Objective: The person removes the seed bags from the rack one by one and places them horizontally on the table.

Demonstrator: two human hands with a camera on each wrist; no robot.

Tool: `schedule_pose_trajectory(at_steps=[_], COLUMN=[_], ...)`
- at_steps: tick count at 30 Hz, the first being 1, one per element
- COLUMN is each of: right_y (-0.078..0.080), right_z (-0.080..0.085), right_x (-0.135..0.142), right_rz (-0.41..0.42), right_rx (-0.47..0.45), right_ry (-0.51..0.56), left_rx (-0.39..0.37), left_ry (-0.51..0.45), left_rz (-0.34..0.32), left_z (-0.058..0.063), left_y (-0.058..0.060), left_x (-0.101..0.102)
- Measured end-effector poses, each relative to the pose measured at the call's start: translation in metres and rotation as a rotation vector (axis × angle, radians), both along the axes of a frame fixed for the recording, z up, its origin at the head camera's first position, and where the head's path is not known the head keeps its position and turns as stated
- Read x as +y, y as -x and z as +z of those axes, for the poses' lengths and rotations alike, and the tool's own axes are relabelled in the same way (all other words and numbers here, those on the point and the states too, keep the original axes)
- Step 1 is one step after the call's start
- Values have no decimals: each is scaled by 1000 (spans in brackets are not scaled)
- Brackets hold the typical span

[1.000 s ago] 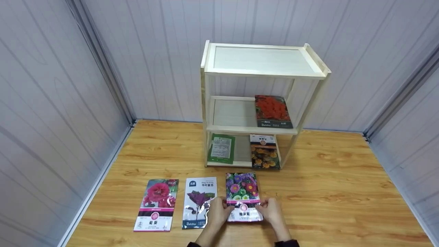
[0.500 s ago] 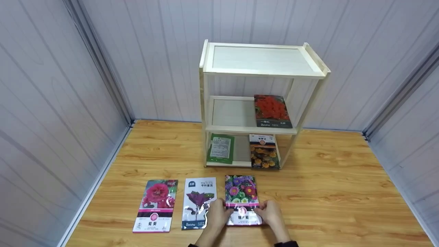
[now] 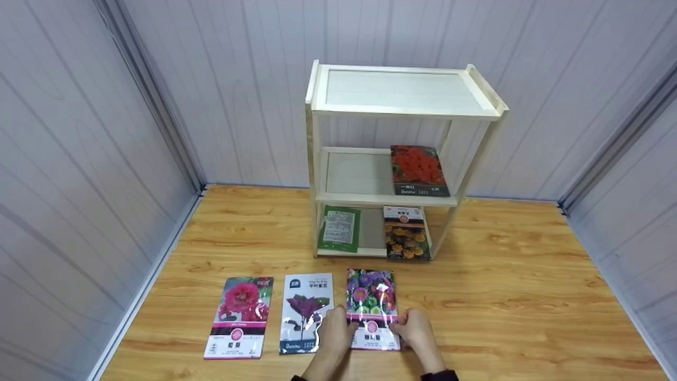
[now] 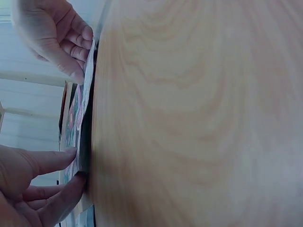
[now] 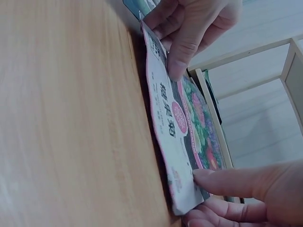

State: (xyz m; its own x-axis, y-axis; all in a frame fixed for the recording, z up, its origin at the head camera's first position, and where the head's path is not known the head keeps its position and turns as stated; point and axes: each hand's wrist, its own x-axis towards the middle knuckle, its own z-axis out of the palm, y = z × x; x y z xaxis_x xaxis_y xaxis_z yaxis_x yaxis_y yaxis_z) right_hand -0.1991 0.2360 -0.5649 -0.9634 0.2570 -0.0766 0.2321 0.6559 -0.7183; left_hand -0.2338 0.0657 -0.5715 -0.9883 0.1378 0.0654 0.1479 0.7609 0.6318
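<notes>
Both hands hold a seed packet (image 3: 372, 309) printed with purple, pink and white daisies, its lower part white with a pink band. My left hand (image 3: 337, 330) pinches its left edge, thumb on the front. On the opposite edge my right hand (image 3: 416, 329) pinches in the same way. In the right wrist view the packet (image 5: 165, 109) leans close over the wood, its white end nearest. The left wrist view shows a dark gap beneath the packet (image 4: 85, 109). Left of it lie a white packet (image 3: 305, 312) with a purple-leaved plant and a pink-flower packet (image 3: 240, 317).
Behind the hands stands a pale wooden shelf rack (image 3: 386, 200). Its middle shelf bears a red-flower packet (image 3: 419, 169) at the right. On the bottom shelf are a green packet (image 3: 339, 228) and an orange-flower packet (image 3: 406, 233). Grey panels (image 3: 254, 106) wall in the wooden table (image 3: 518, 296).
The daisy packet has come slightly nearer the person and shifted a little left, with both hands still holding its sides. The other packets stay where they were.
</notes>
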Motion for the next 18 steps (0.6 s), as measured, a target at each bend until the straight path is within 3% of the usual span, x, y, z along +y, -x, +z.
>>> schedule_pose_trajectory(at_steps=[11,18], right_y=[1,-1], right_z=[0,4], right_x=[-1,1], right_rz=[-5,-2], right_rx=[-74,-53], right_ry=[13,-28], left_rx=[2,44], left_ry=[122,142], left_rz=[23,-27], left_z=[3,11], left_y=[-2,-2], left_x=[3,2])
